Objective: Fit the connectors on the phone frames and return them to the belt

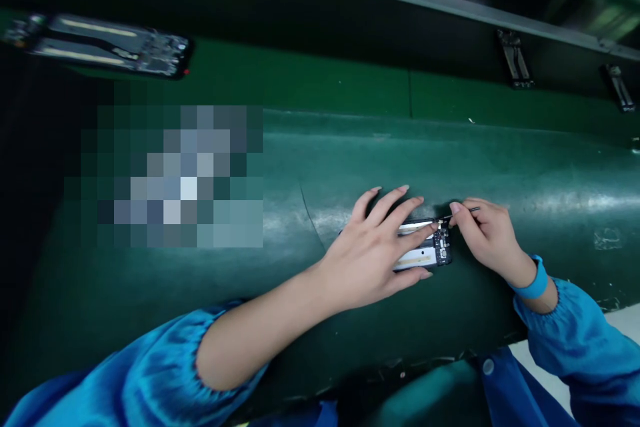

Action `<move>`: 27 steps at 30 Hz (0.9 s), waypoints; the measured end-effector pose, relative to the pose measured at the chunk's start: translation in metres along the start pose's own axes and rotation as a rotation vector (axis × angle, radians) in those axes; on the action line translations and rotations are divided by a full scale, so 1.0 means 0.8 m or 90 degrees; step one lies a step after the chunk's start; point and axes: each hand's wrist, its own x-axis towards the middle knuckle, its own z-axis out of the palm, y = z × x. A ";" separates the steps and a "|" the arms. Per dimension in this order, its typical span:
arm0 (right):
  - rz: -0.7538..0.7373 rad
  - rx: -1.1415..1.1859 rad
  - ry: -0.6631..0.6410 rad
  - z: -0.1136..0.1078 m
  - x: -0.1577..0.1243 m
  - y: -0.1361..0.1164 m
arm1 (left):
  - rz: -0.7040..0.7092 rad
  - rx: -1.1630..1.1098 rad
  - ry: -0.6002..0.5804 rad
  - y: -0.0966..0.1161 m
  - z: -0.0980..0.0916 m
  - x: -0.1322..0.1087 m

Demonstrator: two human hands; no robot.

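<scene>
An opened phone (443, 251) lies on the green mat, its circuit board showing at the right end and pale strips along its body. My left hand (365, 253) rests across the phone's left part with fingers spread. Its index fingertip touches down by the board's upper corner, and the thumb lies along the near edge. My right hand (487, 233), with a blue wristband, is closed in a pinch on a thin dark rod-like tool (474, 209). The tool's tip meets the phone's upper right corner by my left index finger. Much of the phone is hidden under my left hand.
Another opened phone (115, 47) lies at the far left, and two more opened phones, one (516, 60) and another (620, 88), lie along the back right. A dark ledge (300, 20) runs behind the green mat (340, 157). Left of centre, a patch is pixelated.
</scene>
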 end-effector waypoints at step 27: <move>-0.134 -0.138 0.010 0.001 -0.020 0.003 | 0.026 0.006 -0.016 0.002 0.001 0.001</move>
